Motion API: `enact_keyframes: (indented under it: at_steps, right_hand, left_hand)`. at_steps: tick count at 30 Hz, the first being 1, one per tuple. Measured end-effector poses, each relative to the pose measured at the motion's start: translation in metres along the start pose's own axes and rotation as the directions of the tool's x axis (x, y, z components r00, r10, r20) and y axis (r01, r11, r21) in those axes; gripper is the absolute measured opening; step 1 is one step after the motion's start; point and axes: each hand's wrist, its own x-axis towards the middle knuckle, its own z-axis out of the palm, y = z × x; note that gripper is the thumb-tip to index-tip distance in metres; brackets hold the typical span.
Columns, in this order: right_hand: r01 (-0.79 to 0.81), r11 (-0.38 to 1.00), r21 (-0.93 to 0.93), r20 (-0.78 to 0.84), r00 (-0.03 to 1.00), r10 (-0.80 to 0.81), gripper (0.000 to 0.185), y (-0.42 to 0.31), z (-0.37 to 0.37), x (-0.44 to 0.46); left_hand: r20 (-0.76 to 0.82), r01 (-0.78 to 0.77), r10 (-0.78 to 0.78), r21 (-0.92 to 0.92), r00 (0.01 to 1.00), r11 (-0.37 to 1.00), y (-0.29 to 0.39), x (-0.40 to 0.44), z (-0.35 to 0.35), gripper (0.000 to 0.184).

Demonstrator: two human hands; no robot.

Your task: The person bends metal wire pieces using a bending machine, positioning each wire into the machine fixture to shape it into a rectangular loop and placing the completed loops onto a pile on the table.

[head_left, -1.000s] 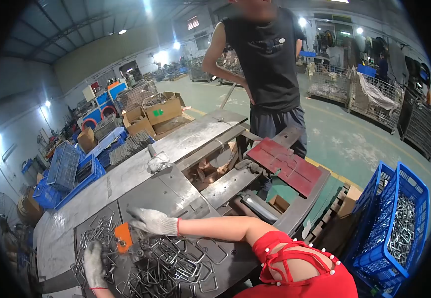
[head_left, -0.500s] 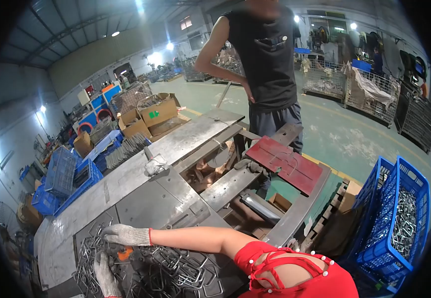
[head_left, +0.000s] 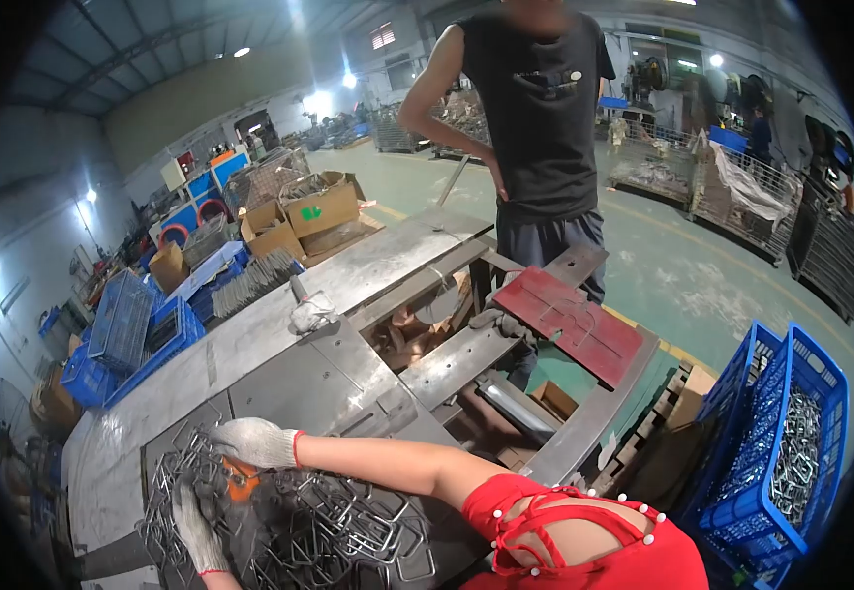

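Note:
Both of my hands wear pale knitted gloves over the metal table. My right hand [head_left: 256, 442] is at the upper edge of an orange block [head_left: 241, 479], its fingers bent down and partly hidden. Below and to the left, my left hand [head_left: 192, 526] lies against the left heap of bent wire pieces [head_left: 159, 506]; whether it holds a piece is too small to tell. A larger heap of bent metal loops [head_left: 348, 526] spreads to the right of the orange block.
A person [head_left: 535, 118] in a dark sleeveless top stands across the table [head_left: 338, 285]. A red plate [head_left: 570, 324] lies on the frame. Blue crates [head_left: 776, 442] of metal pieces stand at right. A white-wrapped tool [head_left: 311, 313] and cardboard boxes [head_left: 319, 208] are farther back.
My right hand first moved left from beside the orange block, then slightly right and up. The orange block, partly covered half a second ago, shows more now. My left hand shifted slightly left.

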Motion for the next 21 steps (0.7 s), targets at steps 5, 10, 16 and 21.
enact_keyframes:
  at_steps: [5, 10, 16, 21]
  right_hand:
    - [0.012, 0.997, -0.081, 0.156, 0.988, 0.001, 0.023, -0.015, -0.015, 0.006]
    - [0.120, 0.992, -0.037, 0.111, 0.987, -0.116, 0.021, -0.001, 0.006, 0.019]
    - [-0.036, 0.995, 0.098, 0.057, 0.998, 0.031, 0.025, 0.003, 0.000, 0.011]
    - [-0.017, 0.991, 0.133, 0.079, 0.997, 0.006, 0.027, 0.003, -0.001, 0.009]
  left_hand:
    - [-0.013, -0.025, 0.025, 0.009, 1.000, 1.000, -0.011, 0.007, -0.005, 0.036]
    - [-0.029, 0.011, -0.007, 0.111, 1.000, 0.994, 0.006, -0.005, 0.007, 0.032]
    - [-0.065, 0.034, -0.027, 0.113, 0.998, 0.993, 0.002, -0.002, 0.011, 0.029]
    - [-0.062, -0.006, 0.016, 0.153, 0.998, 0.988, 0.003, -0.005, 0.015, 0.027]
